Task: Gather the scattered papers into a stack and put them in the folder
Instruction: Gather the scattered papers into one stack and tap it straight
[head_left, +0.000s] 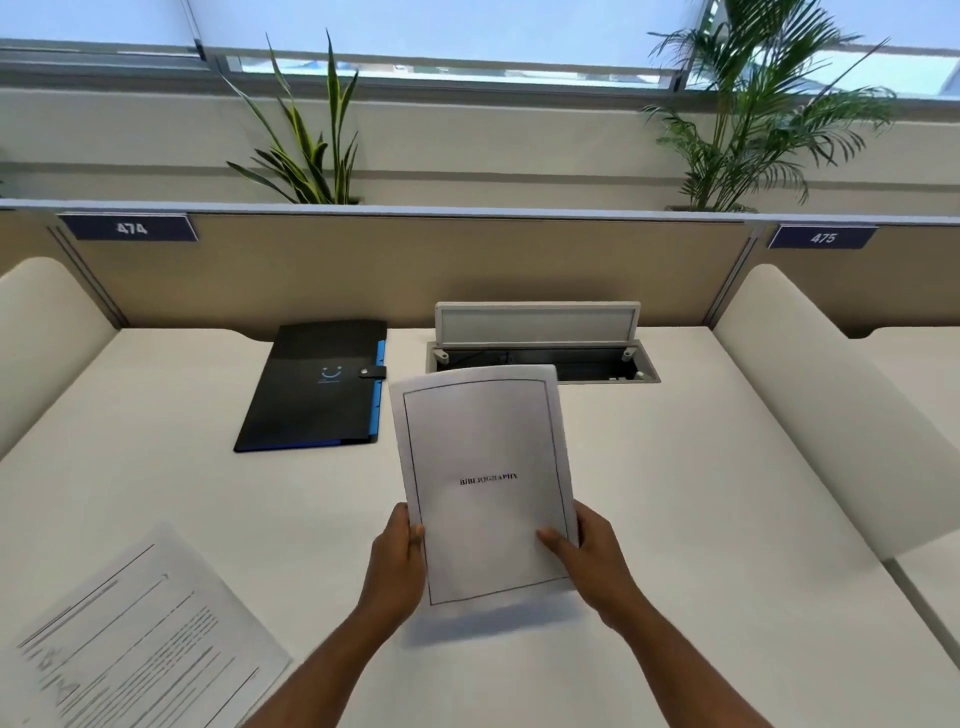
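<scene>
Both hands are gripping a bordered sheet headed "BIBLIOGRAPHY" (485, 483), lifted above the white table (675, 493): the left hand (397, 558) is pinching its left edge, the right hand (587, 556) its right edge. A printed page (140, 634) is lying near-left. The closed black folder (317, 387) is sitting farther back-left.

Bare desk (701, 467) right, folder (311, 387) left, open cable hatch (540, 343) behind

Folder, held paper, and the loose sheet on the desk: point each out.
Folder (306, 395): head view, middle of its black cover.
Held paper (485, 447): head view, blank area above the printed word.
Loose sheet (150, 639): head view, middle of its printed face.
</scene>
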